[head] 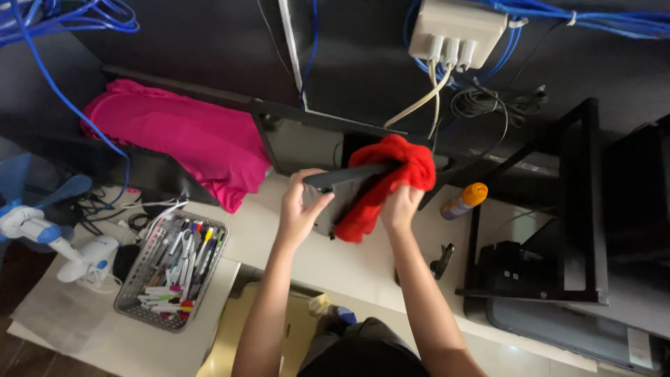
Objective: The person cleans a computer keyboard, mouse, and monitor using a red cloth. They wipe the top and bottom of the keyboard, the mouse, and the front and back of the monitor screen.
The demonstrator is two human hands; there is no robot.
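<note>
Head view, left to right: a white fan [42, 234] and a grey basket of pens [171, 269] sit at the desk's [363, 262] left edge, below a pink cloth [188, 136]. At the middle, the left hand [300, 213] clasps a dark flat device [342, 185]; the right hand [401, 206] presses a red cloth [391, 181] against it. An orange-capped spray can [463, 200] lies further right.

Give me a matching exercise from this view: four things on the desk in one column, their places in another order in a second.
Things:
1. red cloth
2. grey mesh basket of pens
3. orange-capped spray can
4. bright pink fabric

Places:
A. lying right of the hands
B. heaped at the back left
C. bunched in the right hand
D. at the desk's front left

Pairs: 1-C, 2-D, 3-A, 4-B
</note>
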